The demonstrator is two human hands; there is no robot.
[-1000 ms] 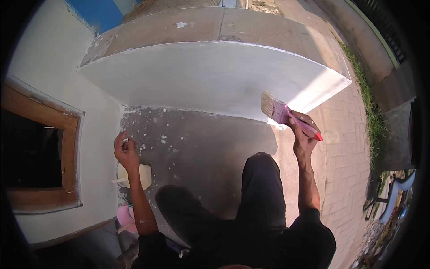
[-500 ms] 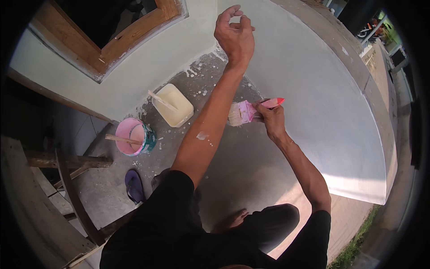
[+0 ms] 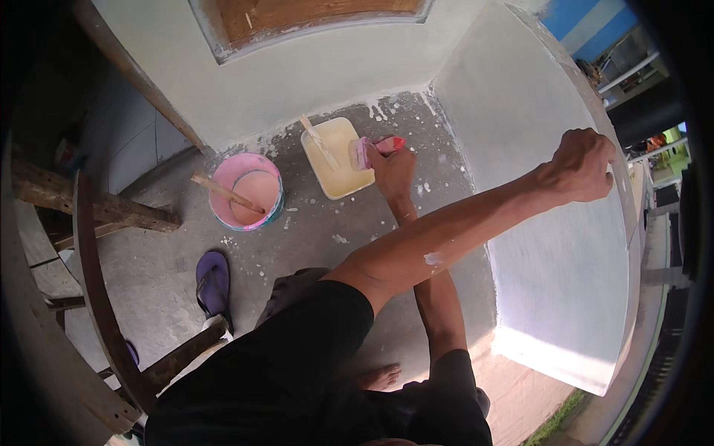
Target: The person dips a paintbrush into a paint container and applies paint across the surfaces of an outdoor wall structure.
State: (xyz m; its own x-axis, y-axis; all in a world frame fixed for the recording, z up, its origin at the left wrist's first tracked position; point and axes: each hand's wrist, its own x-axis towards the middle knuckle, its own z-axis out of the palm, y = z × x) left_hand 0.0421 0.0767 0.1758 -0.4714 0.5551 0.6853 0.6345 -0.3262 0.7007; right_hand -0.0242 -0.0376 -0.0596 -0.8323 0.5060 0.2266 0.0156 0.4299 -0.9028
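Observation:
My right hand (image 3: pixel 394 175) grips a paintbrush (image 3: pixel 362 153) with a pink, paint-smeared ferrule and a red-tipped handle. Its bristle end is over the right side of a cream rectangular tub (image 3: pixel 335 195) of pale paint, mostly hidden from sight. A wooden stick (image 3: pixel 318 140) leans inside this tub. Crossing above the right forearm, my left arm reaches far right. There my left hand (image 3: pixel 580 167) is closed in a fist beside the top of the low pale wall (image 3: pixel 550 245); whether it touches the wall I cannot tell.
Left of the tub stands a pink-rimmed bucket (image 3: pixel 245 161) of pink paint with a wooden stick (image 3: pixel 227 192). A purple flip-flop (image 3: pixel 214 282) lies nearer me. Wooden beams (image 3: pixel 100 297) stand at left; a wood-framed window (image 3: pixel 297 21) is ahead. White splatters mark the concrete floor (image 3: pixel 312 245).
My right hand has carried the brush from beside the low wall to the tub. My left hand has swung right and curled into a fist. The view has shifted too.

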